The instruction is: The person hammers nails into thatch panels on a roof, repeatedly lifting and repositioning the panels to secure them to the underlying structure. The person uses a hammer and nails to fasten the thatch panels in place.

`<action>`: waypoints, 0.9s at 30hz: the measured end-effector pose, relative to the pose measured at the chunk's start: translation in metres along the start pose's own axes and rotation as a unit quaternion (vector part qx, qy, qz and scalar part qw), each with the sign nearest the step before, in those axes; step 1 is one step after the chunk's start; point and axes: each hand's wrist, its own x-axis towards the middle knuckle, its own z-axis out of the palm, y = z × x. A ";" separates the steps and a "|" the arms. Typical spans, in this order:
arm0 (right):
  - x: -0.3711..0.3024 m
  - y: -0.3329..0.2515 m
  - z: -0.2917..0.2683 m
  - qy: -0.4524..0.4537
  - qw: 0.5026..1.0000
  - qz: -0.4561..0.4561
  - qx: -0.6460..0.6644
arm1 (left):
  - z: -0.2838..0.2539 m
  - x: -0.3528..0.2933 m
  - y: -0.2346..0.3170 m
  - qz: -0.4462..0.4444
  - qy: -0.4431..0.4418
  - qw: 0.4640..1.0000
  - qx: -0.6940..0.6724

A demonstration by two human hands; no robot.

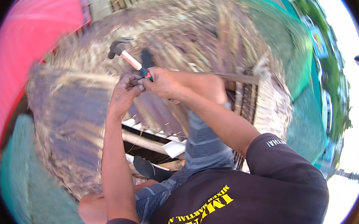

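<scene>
A claw hammer with a dark head and a pale and black handle points up and to the left. The grip end of its handle is in my right hand, with the fingers wrapped round it. Close beside it, my left hand has its fingertips pinched together, almost touching the right fingers. Whatever lies between the left fingertips is too small to make out. Both hands are held above a roof of dry thatch, which is blurred by motion.
Below my hands a gap in the thatch shows a round pole and a white piece. My dark shoe rests by the gap. Green netting hangs along the edges. A red roof adjoins at left.
</scene>
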 end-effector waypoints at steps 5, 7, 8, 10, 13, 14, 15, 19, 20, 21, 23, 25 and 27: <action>-0.093 0.029 -0.072 0.132 0.971 0.102 0.170 | 0.112 0.009 0.060 -0.005 -0.118 0.985 0.123; -0.108 0.026 -0.086 0.135 0.963 0.154 0.172 | 0.137 -0.006 0.082 0.004 -0.118 0.974 0.196; -0.126 0.023 -0.088 0.140 0.943 0.109 0.283 | 0.140 -0.022 0.092 0.045 -0.122 0.963 0.235; -0.139 0.011 -0.090 0.178 0.947 0.108 0.244 | 0.125 -0.072 0.114 0.030 -0.114 0.943 0.312; -0.151 -0.013 -0.070 0.122 0.956 -0.042 0.265 | 0.083 -0.161 0.144 -0.031 -0.097 0.920 0.379; -0.155 -0.023 -0.056 0.053 0.941 -0.040 0.332 | 0.071 -0.196 0.148 -0.103 -0.068 0.905 0.407; -0.157 -0.032 -0.044 -0.002 0.940 -0.026 0.341 | 0.061 -0.227 0.151 -0.162 -0.050 0.890 0.422; -0.161 -0.061 -0.007 -0.210 0.916 0.012 0.342 | 0.063 -0.334 0.130 -0.284 -0.119 0.855 0.416; -0.164 -0.064 -0.003 -0.213 0.933 -0.043 0.288 | 0.085 -0.357 0.119 -0.337 -0.109 0.849 0.392; -0.166 -0.069 0.003 -0.214 0.937 -0.120 0.248 | 0.096 -0.370 0.104 -0.387 -0.095 0.836 0.377; -0.170 -0.072 0.010 -0.227 0.934 -0.183 0.205 | 0.107 -0.386 0.075 -0.327 -0.036 0.839 0.434; -0.173 -0.071 0.010 -0.258 0.934 -0.160 0.190 | 0.109 -0.395 0.061 -0.288 0.000 0.826 0.483; -0.175 -0.066 0.003 -0.239 0.942 -0.163 0.167 | 0.100 -0.390 0.063 -0.333 -0.069 0.792 0.507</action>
